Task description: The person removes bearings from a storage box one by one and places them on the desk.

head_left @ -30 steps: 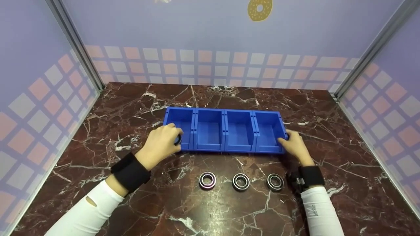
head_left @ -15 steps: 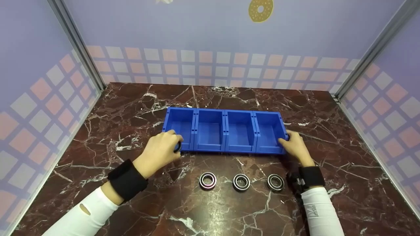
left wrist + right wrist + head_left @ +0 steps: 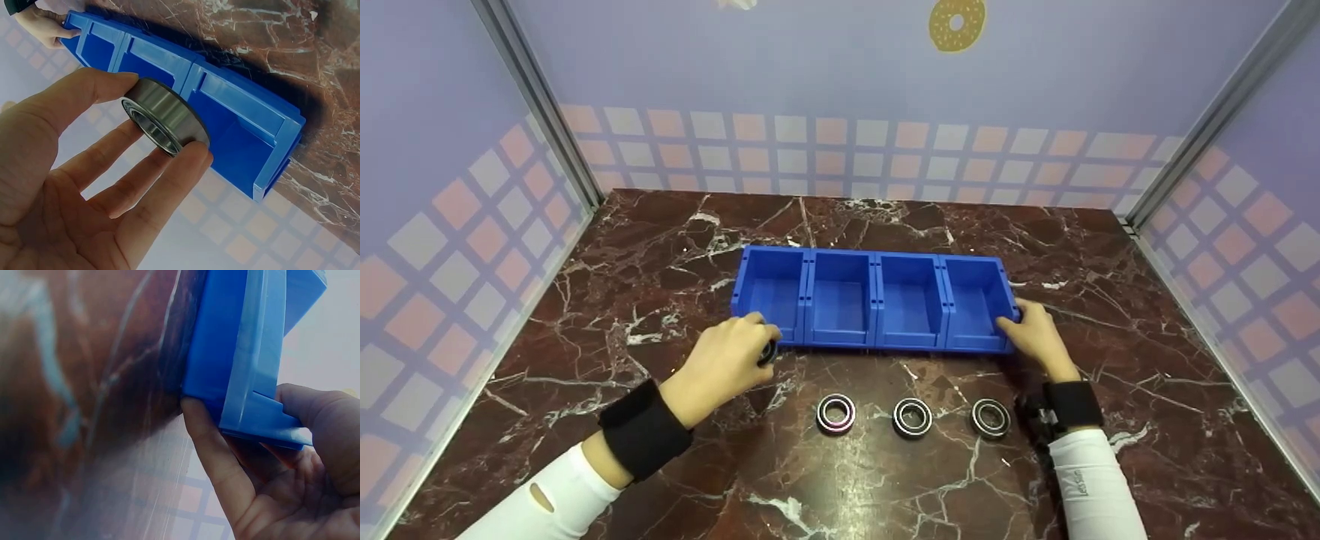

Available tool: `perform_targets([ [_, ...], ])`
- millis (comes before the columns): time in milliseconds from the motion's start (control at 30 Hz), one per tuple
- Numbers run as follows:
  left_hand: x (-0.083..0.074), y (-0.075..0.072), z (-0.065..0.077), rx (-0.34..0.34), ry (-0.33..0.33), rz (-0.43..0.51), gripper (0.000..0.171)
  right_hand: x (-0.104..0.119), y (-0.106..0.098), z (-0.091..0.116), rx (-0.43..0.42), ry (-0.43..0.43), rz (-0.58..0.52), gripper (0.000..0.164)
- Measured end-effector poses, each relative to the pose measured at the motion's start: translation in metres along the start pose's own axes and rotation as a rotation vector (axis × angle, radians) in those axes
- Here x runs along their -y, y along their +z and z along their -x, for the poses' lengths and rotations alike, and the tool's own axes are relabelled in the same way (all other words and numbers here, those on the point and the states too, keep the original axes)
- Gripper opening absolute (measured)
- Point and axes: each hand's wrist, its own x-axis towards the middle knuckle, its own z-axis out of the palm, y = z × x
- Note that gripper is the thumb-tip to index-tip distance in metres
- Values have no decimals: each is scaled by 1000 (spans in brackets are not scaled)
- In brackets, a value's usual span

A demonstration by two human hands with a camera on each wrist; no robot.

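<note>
My left hand (image 3: 729, 360) pinches a steel ball bearing (image 3: 163, 115) between thumb and fingertips, just in front of the leftmost compartment of a blue bin row (image 3: 840, 341). In the left wrist view the bearing is tilted, its ring face partly turned to the palm. At the other end of the row, my right hand (image 3: 1035, 336) grips the end wall, thumb over the rim and fingers along the outside; the right wrist view shows this blue wall (image 3: 259, 405) between thumb and fingers. The bin's compartments hold nothing visible.
Three more bearings lie in a line on the marbled table in front of the bins: a left one (image 3: 835, 414), a middle one (image 3: 913, 418) and a right one (image 3: 990, 418). Tiled-pattern walls (image 3: 870, 142) enclose the table's back and sides.
My left hand has drawn back from the leftmost compartment toward the near side, carrying the bearing with it. The right hand and the bins have stayed in place.
</note>
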Motion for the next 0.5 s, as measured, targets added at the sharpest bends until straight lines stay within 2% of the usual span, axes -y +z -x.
perform_targets([
  [500,-6,8,13,25,5,20,24,-1,-1,0,-7,-16,0,32],
])
